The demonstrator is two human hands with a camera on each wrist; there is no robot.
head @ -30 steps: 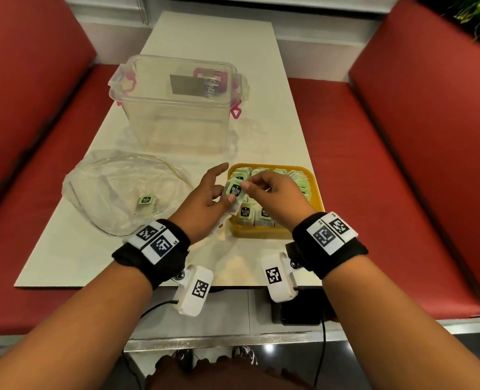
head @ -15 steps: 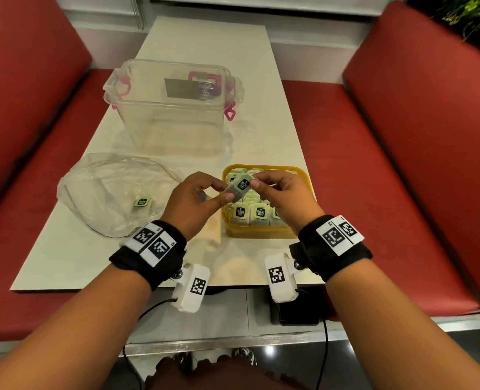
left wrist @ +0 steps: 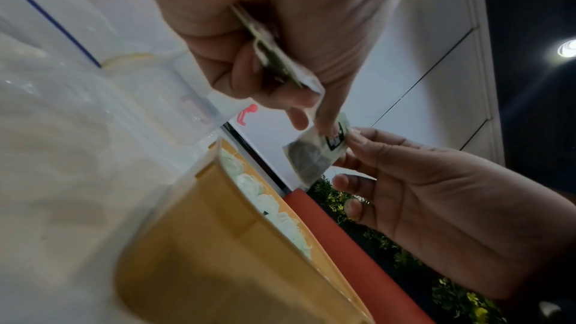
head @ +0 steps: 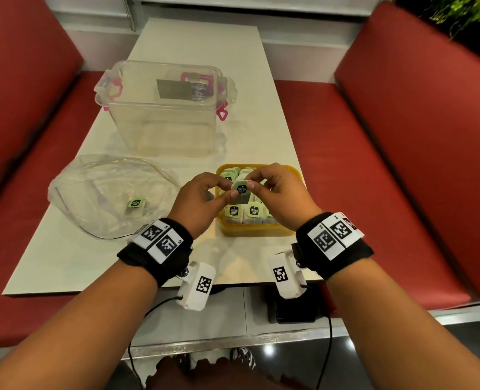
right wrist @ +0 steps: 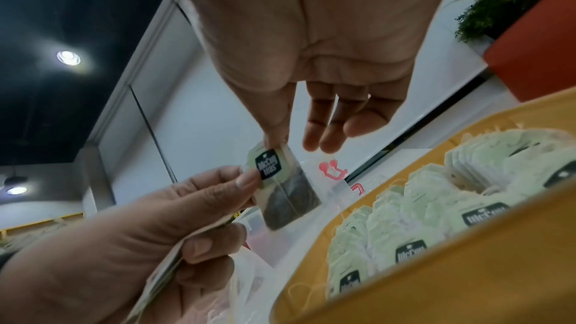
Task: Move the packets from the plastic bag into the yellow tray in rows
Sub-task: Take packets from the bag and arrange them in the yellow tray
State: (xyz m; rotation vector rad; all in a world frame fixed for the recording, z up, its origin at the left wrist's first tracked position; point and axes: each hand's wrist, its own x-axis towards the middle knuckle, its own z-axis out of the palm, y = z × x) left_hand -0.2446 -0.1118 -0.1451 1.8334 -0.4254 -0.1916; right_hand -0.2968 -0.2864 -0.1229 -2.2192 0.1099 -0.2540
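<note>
From the head view, we are sitting at a pale rectangular counter (head: 193,66) between red padded benches (head: 419,142), with a clear plastic lidded tub (head: 160,119) at the back. Both hands are meeting over the yellow plastic tray (head: 258,232): the left hand (head: 202,201) and right hand (head: 281,195) are each pinching one small green-labelled tea packet (head: 240,188). One packet (head: 136,204) is left lying in the crumpled clear plastic bag (head: 103,192).

In the left wrist view, the left hand (left wrist: 268,33) is also gripping a thin stack of spare packets (left wrist: 274,58).

In the right wrist view, the right hand (right wrist: 311,58) is nipping the packet's (right wrist: 280,181) top edge. We should be lowering it upright, label forward, against the filled rows (right wrist: 405,218).

Compared with half a second ago, the packet is riding slightly higher.
</note>
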